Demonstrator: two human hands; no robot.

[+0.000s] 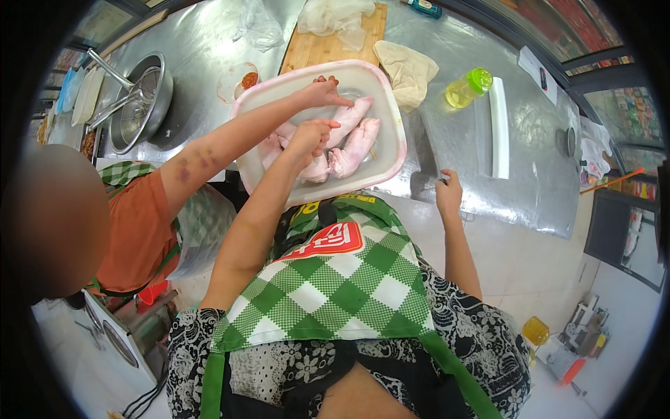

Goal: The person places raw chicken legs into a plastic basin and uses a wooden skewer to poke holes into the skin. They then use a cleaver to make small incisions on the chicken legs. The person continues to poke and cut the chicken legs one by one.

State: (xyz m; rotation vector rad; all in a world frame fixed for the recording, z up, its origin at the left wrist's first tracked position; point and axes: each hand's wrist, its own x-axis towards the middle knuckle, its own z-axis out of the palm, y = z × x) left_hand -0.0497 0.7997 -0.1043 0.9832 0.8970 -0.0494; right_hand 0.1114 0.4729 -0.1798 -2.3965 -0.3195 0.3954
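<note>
Pale pink pig's trotters (355, 146) lie in a white plastic tub (399, 136) with a pinkish rim. Over them is my left hand (312, 139), index finger extended and the other fingers partly curled, with no tool in it; whether it touches the meat is unclear. My right hand (448, 193), right of the tub at the steel table's front edge, grips the dark handle of a wide-bladed knife (426, 149), its blade reaching away over the tabletop. A co-worker's hand (322, 94) reaches in from the left, a finger on or just above one trotter.
Behind the tub is a wooden cutting board (335, 52) with plastic film, beside a beige cloth (407, 73). Rightward stand a green-capped bottle (466, 89) and a white roll (500, 128). A steel bowl (166, 99) with strainers and a small dish (230, 84) are left. The co-worker stands close at left.
</note>
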